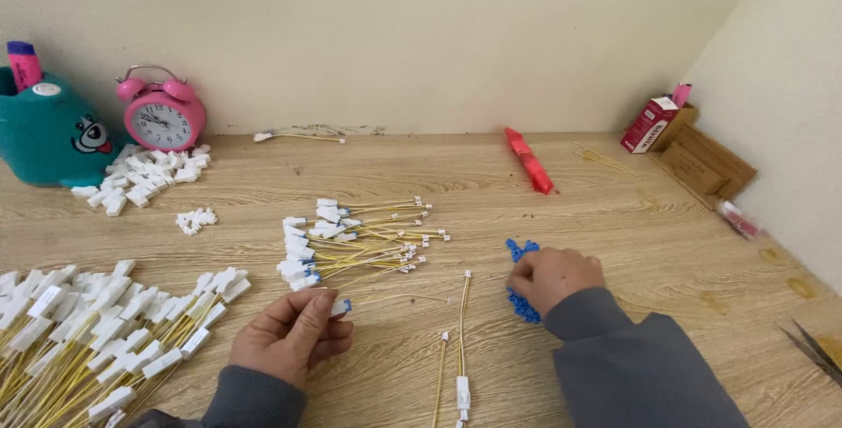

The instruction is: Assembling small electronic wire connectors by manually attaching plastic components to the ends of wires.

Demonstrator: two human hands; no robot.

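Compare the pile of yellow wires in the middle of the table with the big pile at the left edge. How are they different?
The middle pile is small and the left pile is much bigger, running out of view. The middle pile's wires lie roughly level with the white connectors on the left; the left pile's slant, with connectors at the upper right. The left hand, holding a white and blue connector, lies between them. Both are thin yellow wires with white connectors on the wooden table.
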